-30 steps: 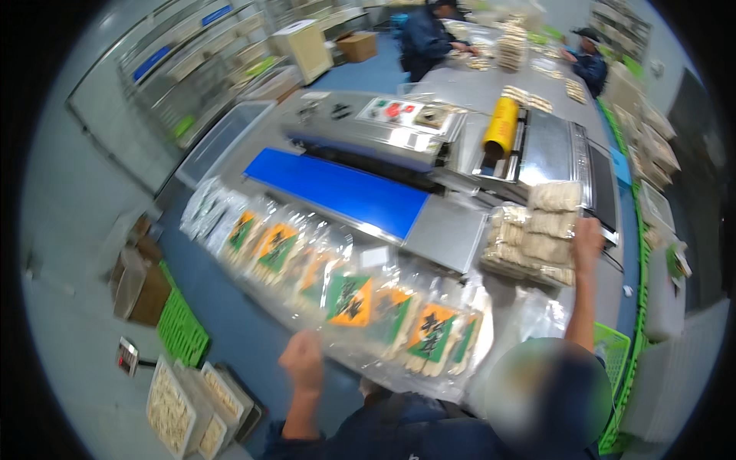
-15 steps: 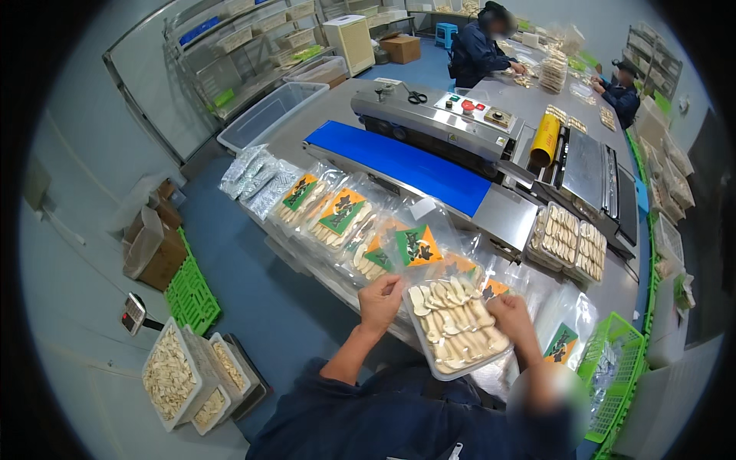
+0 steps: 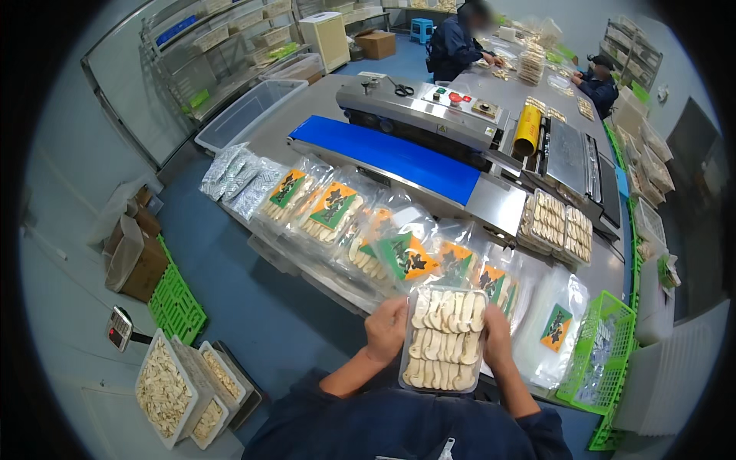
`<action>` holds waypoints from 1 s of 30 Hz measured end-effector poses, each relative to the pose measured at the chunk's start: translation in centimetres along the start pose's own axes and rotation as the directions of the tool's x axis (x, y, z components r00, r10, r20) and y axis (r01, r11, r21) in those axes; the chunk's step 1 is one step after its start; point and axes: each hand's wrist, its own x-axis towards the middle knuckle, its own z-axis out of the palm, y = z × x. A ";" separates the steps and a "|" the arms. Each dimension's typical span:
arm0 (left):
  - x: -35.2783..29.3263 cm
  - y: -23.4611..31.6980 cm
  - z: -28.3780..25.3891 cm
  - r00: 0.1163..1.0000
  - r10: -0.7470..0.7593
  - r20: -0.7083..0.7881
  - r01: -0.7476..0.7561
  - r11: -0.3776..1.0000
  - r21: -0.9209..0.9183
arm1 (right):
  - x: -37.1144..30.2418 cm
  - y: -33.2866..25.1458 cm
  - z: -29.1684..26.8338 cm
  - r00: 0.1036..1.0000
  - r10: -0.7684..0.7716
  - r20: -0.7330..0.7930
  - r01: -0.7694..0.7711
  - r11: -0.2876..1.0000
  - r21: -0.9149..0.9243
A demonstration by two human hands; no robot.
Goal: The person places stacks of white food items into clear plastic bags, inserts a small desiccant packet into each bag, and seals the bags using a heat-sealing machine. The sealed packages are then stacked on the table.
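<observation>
While both hands clamp tray [image 3: 445, 339], left hand [image 3: 386, 331] at 9 o'clock side, right hand [image 3: 497, 336] at 3 o'clock side, fingers closed on long edges. Tray of pale slices held near chest, long axis 12-to-6. Bags [image 3: 399, 253] on table [image 3: 502, 203] just beyond, at 12. Both hands equally near.

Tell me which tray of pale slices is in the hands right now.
The clear tray nearest the body, gripped by left hand and right hand; the other trays sit stacked beside the sealing machine.
</observation>
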 end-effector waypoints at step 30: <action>-0.8 0.8 -1.1 0.995 0.091 -0.044 -0.089 0.994 0.060 | 1.8 -1.1 1.4 0.968 0.117 -0.220 -0.076 0.979 0.187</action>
